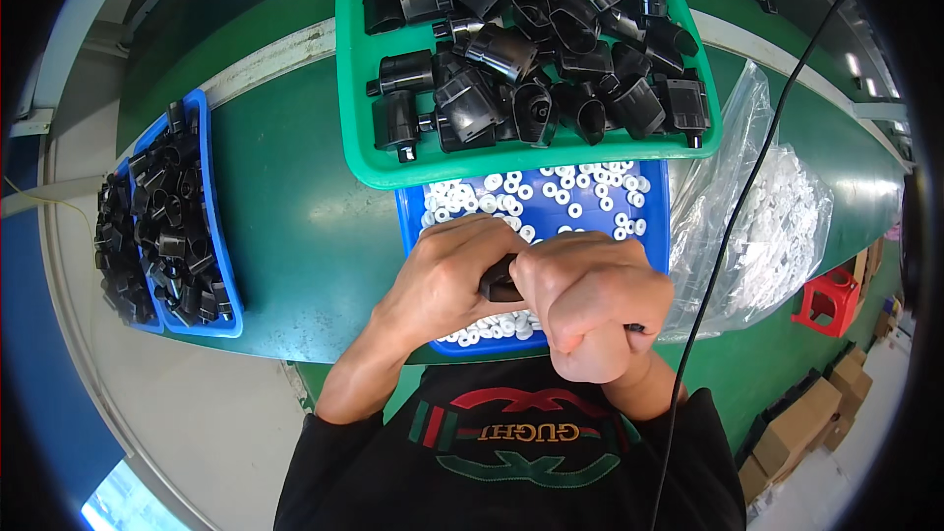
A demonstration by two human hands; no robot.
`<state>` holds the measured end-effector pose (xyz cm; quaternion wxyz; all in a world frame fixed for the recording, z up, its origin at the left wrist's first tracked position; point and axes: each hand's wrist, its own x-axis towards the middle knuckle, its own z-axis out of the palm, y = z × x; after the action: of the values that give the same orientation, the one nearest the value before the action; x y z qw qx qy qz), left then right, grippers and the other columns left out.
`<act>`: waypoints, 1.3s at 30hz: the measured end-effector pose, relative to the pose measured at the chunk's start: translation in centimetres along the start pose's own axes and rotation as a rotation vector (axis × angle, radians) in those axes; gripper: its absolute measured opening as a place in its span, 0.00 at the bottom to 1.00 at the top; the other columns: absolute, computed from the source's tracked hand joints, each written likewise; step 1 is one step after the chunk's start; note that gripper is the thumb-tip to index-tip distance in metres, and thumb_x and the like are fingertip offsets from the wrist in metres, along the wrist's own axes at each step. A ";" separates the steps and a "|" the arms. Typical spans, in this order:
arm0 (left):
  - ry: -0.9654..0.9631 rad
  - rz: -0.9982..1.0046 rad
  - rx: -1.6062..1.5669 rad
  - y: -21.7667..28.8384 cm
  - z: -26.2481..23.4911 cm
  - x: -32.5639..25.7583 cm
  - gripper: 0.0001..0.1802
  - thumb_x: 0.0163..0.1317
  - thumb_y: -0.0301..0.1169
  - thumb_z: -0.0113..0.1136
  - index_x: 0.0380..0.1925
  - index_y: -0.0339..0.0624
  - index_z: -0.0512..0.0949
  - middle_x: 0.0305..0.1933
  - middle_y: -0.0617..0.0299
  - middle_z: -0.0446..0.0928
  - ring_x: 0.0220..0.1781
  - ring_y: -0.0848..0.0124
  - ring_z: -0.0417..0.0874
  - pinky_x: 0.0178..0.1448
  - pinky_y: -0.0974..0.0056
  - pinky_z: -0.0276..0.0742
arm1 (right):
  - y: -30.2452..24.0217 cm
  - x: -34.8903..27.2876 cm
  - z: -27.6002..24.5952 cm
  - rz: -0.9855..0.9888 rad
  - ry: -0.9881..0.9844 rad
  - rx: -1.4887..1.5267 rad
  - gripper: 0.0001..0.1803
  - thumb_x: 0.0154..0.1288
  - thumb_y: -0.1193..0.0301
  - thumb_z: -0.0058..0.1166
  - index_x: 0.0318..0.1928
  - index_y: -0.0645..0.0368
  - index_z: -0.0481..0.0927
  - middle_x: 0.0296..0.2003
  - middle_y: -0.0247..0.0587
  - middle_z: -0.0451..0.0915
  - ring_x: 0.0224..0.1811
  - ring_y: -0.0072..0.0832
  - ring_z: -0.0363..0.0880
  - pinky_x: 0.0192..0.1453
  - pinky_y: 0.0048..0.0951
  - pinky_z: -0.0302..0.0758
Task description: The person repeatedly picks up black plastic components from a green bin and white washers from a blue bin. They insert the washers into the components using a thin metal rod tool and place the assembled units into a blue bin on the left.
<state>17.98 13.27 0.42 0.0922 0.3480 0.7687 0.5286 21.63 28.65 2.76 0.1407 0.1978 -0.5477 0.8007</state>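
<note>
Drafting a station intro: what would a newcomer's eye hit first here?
The green tray heaped with glossy black parts, top centre. Then the left grip and right grip, a dark part between them, over a blue tray of white rings. At right, a clear bag of white pieces.

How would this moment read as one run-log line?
left hand: gripping black piece | right hand: fisted beside it, grip mostly hidden | below: blue tray, white rings | beyond: green tray, black plastic parts

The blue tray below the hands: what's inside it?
Scattered small white rings lie in the blue tray. Whatever the hands and green tray cover can't be seen.
</note>
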 end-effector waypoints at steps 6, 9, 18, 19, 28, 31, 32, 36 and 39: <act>-0.058 -0.020 -0.030 0.5 -0.6 0.6 0.20 0.36 0.25 0.78 0.31 0.40 0.78 0.28 0.59 0.78 0.30 0.59 0.82 0.34 0.60 0.76 | -4.0 0.4 -0.7 -0.162 0.093 0.283 0.11 0.50 0.79 0.60 0.18 0.56 0.72 0.16 0.36 0.71 0.14 0.25 0.64 0.15 0.23 0.54; -0.031 -0.046 -0.021 0.5 -0.6 0.2 0.19 0.37 0.25 0.78 0.31 0.41 0.78 0.28 0.59 0.79 0.31 0.60 0.82 0.34 0.62 0.77 | -6.1 1.3 -2.1 -0.249 0.047 0.180 0.07 0.47 0.79 0.60 0.20 0.58 0.74 0.18 0.38 0.73 0.15 0.27 0.67 0.15 0.24 0.57; 0.040 -0.035 -0.095 0.6 -0.4 0.4 0.12 0.40 0.20 0.74 0.22 0.41 0.77 0.20 0.62 0.76 0.21 0.71 0.76 0.26 0.68 0.68 | -2.5 -1.9 -4.7 0.154 -0.341 -1.254 0.11 0.46 0.79 0.62 0.35 0.61 0.82 0.26 0.36 0.71 0.22 0.30 0.75 0.24 0.31 0.73; 0.035 -0.044 -0.107 0.7 -0.5 0.5 0.12 0.41 0.20 0.74 0.22 0.41 0.77 0.21 0.62 0.76 0.21 0.71 0.76 0.26 0.68 0.68 | -2.2 -2.3 -4.4 0.177 -0.345 -1.301 0.11 0.46 0.78 0.63 0.35 0.61 0.82 0.27 0.36 0.71 0.24 0.30 0.76 0.25 0.31 0.74; 0.061 -0.109 0.004 0.6 0.3 0.5 0.12 0.42 0.20 0.74 0.22 0.41 0.77 0.20 0.62 0.76 0.21 0.71 0.77 0.26 0.68 0.67 | -0.2 -3.6 -5.2 0.114 -0.309 -1.417 0.14 0.46 0.74 0.67 0.37 0.59 0.82 0.31 0.35 0.70 0.27 0.26 0.78 0.26 0.28 0.75; -0.003 -0.150 0.070 0.5 0.1 0.4 0.14 0.41 0.23 0.75 0.28 0.41 0.78 0.24 0.60 0.78 0.26 0.65 0.81 0.30 0.64 0.73 | 0.3 -4.1 -5.9 0.058 -0.320 -1.421 0.14 0.45 0.73 0.66 0.36 0.58 0.82 0.30 0.34 0.70 0.26 0.26 0.78 0.25 0.28 0.74; -0.039 -0.164 0.089 0.5 0.0 0.4 0.16 0.41 0.24 0.75 0.31 0.41 0.79 0.26 0.58 0.80 0.29 0.61 0.83 0.33 0.62 0.77 | 0.4 -4.3 -6.1 0.036 -0.325 -1.425 0.14 0.45 0.73 0.66 0.36 0.58 0.82 0.30 0.34 0.69 0.26 0.25 0.77 0.24 0.27 0.74; 0.007 -0.052 -0.011 0.7 0.3 0.9 0.12 0.42 0.19 0.74 0.23 0.41 0.78 0.20 0.62 0.76 0.21 0.71 0.76 0.26 0.68 0.67 | 0.7 -4.4 -6.0 0.028 -0.291 -1.418 0.14 0.45 0.74 0.65 0.36 0.57 0.82 0.29 0.33 0.69 0.25 0.25 0.77 0.24 0.28 0.73; -0.014 0.009 -0.125 0.6 0.2 1.0 0.12 0.41 0.18 0.73 0.22 0.41 0.78 0.20 0.63 0.76 0.21 0.72 0.75 0.26 0.68 0.66 | 0.5 -4.1 -5.8 0.021 -0.256 -1.408 0.15 0.44 0.75 0.64 0.37 0.57 0.82 0.29 0.32 0.69 0.25 0.25 0.76 0.24 0.28 0.73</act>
<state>17.64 14.15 1.11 0.1167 0.3486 0.7322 0.5734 24.05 33.87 -1.39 0.1620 0.1470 -0.9486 0.2289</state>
